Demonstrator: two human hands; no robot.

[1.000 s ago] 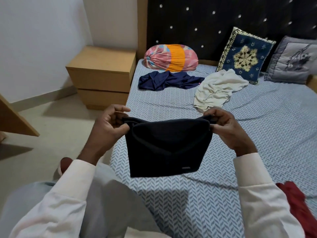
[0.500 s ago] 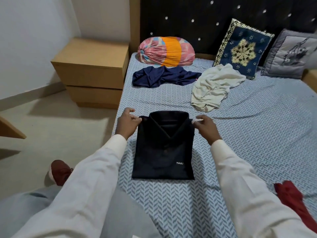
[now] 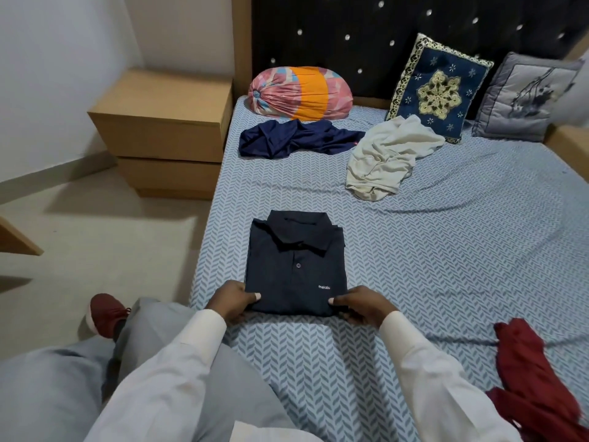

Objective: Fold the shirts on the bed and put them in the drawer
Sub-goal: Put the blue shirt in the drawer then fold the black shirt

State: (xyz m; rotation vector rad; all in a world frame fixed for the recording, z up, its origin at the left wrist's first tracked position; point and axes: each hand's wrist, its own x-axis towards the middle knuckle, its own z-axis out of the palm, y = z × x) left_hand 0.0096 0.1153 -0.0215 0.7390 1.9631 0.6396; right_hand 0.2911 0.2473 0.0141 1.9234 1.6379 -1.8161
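Looking down from head height, near the left edge of the blue herringbone-sheeted bed [image 3: 462, 250], facing the black studded headboard [image 3: 318, 43], close over the folded navy polo shirt [image 3: 296, 266].

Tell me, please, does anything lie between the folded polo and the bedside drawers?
Nothing visible. The left hand and right hand grip the folded polo; the navy shirt lies off the line to the bedside drawers.

Most of the fingers of the left hand [image 3: 231, 301] and the right hand [image 3: 361, 306] are hidden under the near edge of the folded dark shirt [image 3: 296, 266]. The red cloth [image 3: 535, 378] is cut off by the right and bottom edges. The red shoe [image 3: 103, 311] is partly hidden behind a grey trouser leg [image 3: 149, 323]. A pale blurred shape [image 3: 573, 97] at the right edge cannot be made out.
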